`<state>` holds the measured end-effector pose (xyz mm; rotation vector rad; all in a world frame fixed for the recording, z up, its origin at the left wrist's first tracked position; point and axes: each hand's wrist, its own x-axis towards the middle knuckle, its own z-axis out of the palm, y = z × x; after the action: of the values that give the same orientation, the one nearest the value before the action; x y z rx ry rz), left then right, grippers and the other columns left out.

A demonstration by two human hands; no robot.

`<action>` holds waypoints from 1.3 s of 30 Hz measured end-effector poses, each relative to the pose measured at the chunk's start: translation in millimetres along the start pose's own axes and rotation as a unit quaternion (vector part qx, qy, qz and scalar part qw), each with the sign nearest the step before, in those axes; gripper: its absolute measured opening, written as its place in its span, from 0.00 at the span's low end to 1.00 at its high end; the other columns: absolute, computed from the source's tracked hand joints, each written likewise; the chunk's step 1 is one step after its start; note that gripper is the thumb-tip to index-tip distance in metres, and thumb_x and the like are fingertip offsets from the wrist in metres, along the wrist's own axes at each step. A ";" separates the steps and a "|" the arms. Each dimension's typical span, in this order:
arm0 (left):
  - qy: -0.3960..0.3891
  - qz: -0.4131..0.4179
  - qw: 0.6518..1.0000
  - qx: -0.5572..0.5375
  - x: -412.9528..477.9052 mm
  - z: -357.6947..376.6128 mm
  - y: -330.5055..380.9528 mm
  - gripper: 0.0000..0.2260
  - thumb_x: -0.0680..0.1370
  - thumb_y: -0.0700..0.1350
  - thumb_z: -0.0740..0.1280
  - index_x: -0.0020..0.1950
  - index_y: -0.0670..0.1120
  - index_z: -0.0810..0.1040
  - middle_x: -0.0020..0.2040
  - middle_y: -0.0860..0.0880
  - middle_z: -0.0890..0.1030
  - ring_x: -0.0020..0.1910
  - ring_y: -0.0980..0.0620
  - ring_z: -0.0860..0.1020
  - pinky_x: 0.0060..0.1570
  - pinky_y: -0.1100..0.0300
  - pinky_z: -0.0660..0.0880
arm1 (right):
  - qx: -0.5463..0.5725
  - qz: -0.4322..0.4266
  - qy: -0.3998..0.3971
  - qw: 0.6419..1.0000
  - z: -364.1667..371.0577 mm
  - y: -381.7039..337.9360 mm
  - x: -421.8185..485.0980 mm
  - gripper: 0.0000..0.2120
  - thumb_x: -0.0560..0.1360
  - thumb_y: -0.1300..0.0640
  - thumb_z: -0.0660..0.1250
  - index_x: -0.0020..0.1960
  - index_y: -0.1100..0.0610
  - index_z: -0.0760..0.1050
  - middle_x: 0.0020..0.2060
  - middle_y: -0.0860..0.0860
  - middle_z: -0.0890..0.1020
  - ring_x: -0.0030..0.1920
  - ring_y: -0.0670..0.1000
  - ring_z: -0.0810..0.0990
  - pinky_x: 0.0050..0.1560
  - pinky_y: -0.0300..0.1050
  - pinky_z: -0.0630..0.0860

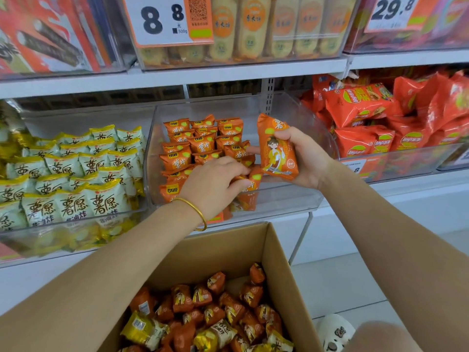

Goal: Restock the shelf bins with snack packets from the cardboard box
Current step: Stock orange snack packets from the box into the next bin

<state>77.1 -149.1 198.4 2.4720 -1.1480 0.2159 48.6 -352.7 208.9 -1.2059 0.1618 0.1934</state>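
Over the clear bin, right hand clamps an orange packet; left hand seemingly pinches packets below.

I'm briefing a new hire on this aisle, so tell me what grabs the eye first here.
The right hand holds up an orange snack packet over the clear middle bin, while the left hand presses on the orange packets stacked inside. Below, an open cardboard box holds loose orange and yellow packets. Top centre, a big price sign reads 8.8.
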 end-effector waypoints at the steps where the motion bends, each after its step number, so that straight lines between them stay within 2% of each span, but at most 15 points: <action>1: 0.000 -0.007 1.000 -0.009 1.2 0.1 -0.3 0.13 0.78 0.51 0.64 0.59 0.48 0.79 0.56 0.50 0.78 0.57 0.46 0.75 0.53 0.46 0.73 | 0.006 -0.001 0.000 1.000 0.0 -0.3 0.1 0.25 0.68 0.49 0.64 0.62 0.57 0.72 0.61 0.59 0.79 0.63 0.62 0.76 0.60 0.61 0.75; 4: -0.011 -0.033 0.999 -0.038 6.5 1.3 3.3 0.12 0.77 0.49 0.67 0.58 0.48 0.80 0.55 0.49 0.78 0.56 0.46 0.75 0.55 0.47 0.73 | 0.007 0.000 0.001 1.000 0.5 0.3 -0.5 0.23 0.68 0.49 0.64 0.61 0.58 0.73 0.61 0.60 0.79 0.61 0.62 0.78 0.60 0.60 0.75; 7: -0.030 -0.012 0.999 -0.004 3.8 1.7 3.2 0.13 0.78 0.50 0.65 0.59 0.49 0.80 0.56 0.50 0.79 0.56 0.47 0.75 0.55 0.48 0.73 | 0.006 -0.001 0.001 1.000 1.0 1.7 0.5 0.23 0.69 0.51 0.65 0.62 0.58 0.73 0.61 0.61 0.79 0.57 0.59 0.79 0.59 0.56 0.76; 13: -0.089 -0.041 0.993 0.065 1.4 -2.6 -3.3 0.14 0.80 0.49 0.60 0.64 0.53 0.77 0.63 0.53 0.77 0.64 0.48 0.70 0.61 0.48 0.69 | -0.014 -0.008 0.039 0.999 6.6 1.7 3.3 0.11 0.76 0.54 0.61 0.55 0.57 0.75 0.53 0.57 0.82 0.50 0.55 0.81 0.58 0.52 0.76; 15: -0.125 -0.050 0.988 0.070 10.4 -7.8 2.4 0.12 0.80 0.50 0.60 0.60 0.54 0.80 0.60 0.53 0.78 0.62 0.47 0.70 0.61 0.48 0.69 | -0.029 -0.008 0.047 0.998 8.6 1.3 3.9 0.10 0.77 0.54 0.61 0.54 0.57 0.75 0.48 0.55 0.83 0.47 0.54 0.82 0.56 0.51 0.77; 16: -0.132 -0.046 0.988 0.072 13.3 -10.4 3.6 0.12 0.80 0.51 0.59 0.54 0.53 0.82 0.56 0.53 0.80 0.59 0.46 0.71 0.60 0.47 0.69 | -0.032 -0.008 0.056 0.998 9.2 1.1 4.7 0.10 0.77 0.54 0.62 0.54 0.56 0.75 0.47 0.55 0.83 0.46 0.53 0.82 0.55 0.51 0.77; 18: -0.085 -0.032 0.993 0.080 17.8 -13.5 1.5 0.16 0.78 0.52 0.57 0.43 0.50 0.84 0.49 0.51 0.81 0.54 0.46 0.71 0.56 0.47 0.71 | -0.031 -0.011 0.076 0.997 10.9 0.5 7.7 0.11 0.76 0.53 0.63 0.55 0.57 0.76 0.48 0.55 0.83 0.47 0.54 0.82 0.56 0.52 0.78; 19: -0.038 -0.034 0.995 0.085 19.6 -13.7 -0.2 0.16 0.78 0.52 0.58 0.44 0.49 0.84 0.51 0.50 0.81 0.55 0.46 0.71 0.56 0.47 0.71 | -0.029 -0.013 0.081 0.996 11.3 0.9 10.0 0.12 0.76 0.53 0.63 0.56 0.57 0.75 0.50 0.56 0.83 0.48 0.54 0.82 0.58 0.53 0.77; 21: 0.006 -0.062 0.993 0.102 23.6 -11.7 -2.7 0.15 0.80 0.51 0.58 0.60 0.49 0.80 0.64 0.48 0.75 0.64 0.45 0.67 0.64 0.48 0.67 | -0.019 -0.013 0.076 0.997 13.2 2.3 13.4 0.13 0.76 0.52 0.63 0.57 0.57 0.76 0.49 0.55 0.83 0.48 0.54 0.82 0.57 0.52 0.78; 22: -0.016 -0.080 0.990 0.116 26.2 -9.4 -3.7 0.18 0.81 0.52 0.57 0.69 0.49 0.72 0.72 0.48 0.68 0.71 0.46 0.62 0.69 0.48 0.62 | -0.012 -0.011 0.068 0.998 14.0 2.8 14.3 0.12 0.76 0.53 0.62 0.56 0.57 0.76 0.47 0.55 0.83 0.47 0.54 0.82 0.55 0.51 0.78; 24: -0.092 -0.099 0.981 0.139 32.1 -3.3 -6.7 0.24 0.82 0.55 0.52 0.77 0.52 0.55 0.78 0.50 0.53 0.76 0.49 0.50 0.73 0.46 0.51 | -0.002 -0.004 0.056 0.998 12.3 3.3 15.6 0.13 0.77 0.53 0.62 0.57 0.58 0.76 0.48 0.55 0.83 0.47 0.54 0.82 0.54 0.50 0.78; 26: -0.134 -0.106 0.975 0.144 36.8 1.3 -10.4 0.25 0.82 0.57 0.48 0.78 0.53 0.48 0.79 0.52 0.47 0.77 0.51 0.45 0.74 0.44 0.46 | 0.006 0.001 0.049 0.999 9.4 3.3 16.9 0.13 0.76 0.53 0.62 0.58 0.58 0.76 0.49 0.56 0.83 0.49 0.54 0.81 0.56 0.51 0.77; 28: -0.154 -0.113 0.972 0.141 39.2 4.4 -14.3 0.25 0.82 0.57 0.47 0.78 0.53 0.47 0.79 0.52 0.45 0.77 0.52 0.45 0.74 0.44 0.46 | 0.013 0.005 0.042 0.999 6.8 3.4 19.4 0.12 0.77 0.53 0.62 0.56 0.57 0.76 0.47 0.55 0.83 0.47 0.54 0.82 0.54 0.51 0.78; 32: -0.171 -0.111 0.967 0.152 41.6 3.7 -16.0 0.26 0.81 0.56 0.48 0.78 0.53 0.46 0.79 0.53 0.45 0.77 0.51 0.46 0.73 0.46 0.48 | 0.010 0.017 0.032 0.999 4.4 3.6 24.9 0.12 0.76 0.52 0.63 0.56 0.58 0.76 0.45 0.55 0.83 0.43 0.53 0.82 0.46 0.48 0.78; 39: -0.160 -0.107 0.970 0.151 36.5 1.9 -15.0 0.26 0.82 0.56 0.47 0.78 0.53 0.45 0.79 0.52 0.44 0.77 0.51 0.45 0.74 0.47 0.47 | -0.005 0.057 0.029 0.998 3.9 6.4 34.4 0.17 0.75 0.50 0.63 0.59 0.58 0.76 0.48 0.57 0.83 0.46 0.55 0.82 0.50 0.52 0.79</action>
<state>112.2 -166.6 203.3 2.9607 -1.0176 -0.0817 80.6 -344.7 196.6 -1.2144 0.2808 0.2583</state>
